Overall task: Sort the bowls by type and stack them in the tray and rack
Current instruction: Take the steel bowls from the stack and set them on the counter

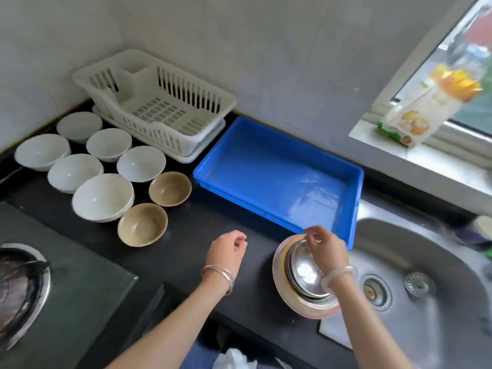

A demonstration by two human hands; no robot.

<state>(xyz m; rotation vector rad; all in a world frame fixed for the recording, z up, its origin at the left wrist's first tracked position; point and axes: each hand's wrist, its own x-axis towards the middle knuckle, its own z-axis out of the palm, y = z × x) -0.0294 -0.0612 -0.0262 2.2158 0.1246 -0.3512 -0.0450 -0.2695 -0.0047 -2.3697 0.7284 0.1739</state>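
I judge the steel bowls (306,275), nested at the front edge of the counter (183,235), light, stiff and slick, so I'd pinch the top rim. My right hand (327,251) curls there, but I cannot tell if it grips. My left hand (226,251) hangs loosely curled, empty.

Your rack (159,102) is white plastic, matt and slatted. Your tray (277,166) is blue plastic, with a smooth floor that catches the light. The white bowls (102,197) look like glazed ceramic, glossy. The two tan bowls (142,225) are duller, with a soft sheen. The metal bowls (306,275) are polished and mirror-bright, nested in a pale pink bowl (282,283) with a glossy rim. The counter (186,230) is dark and matt; the sink (426,251) is brushed steel.
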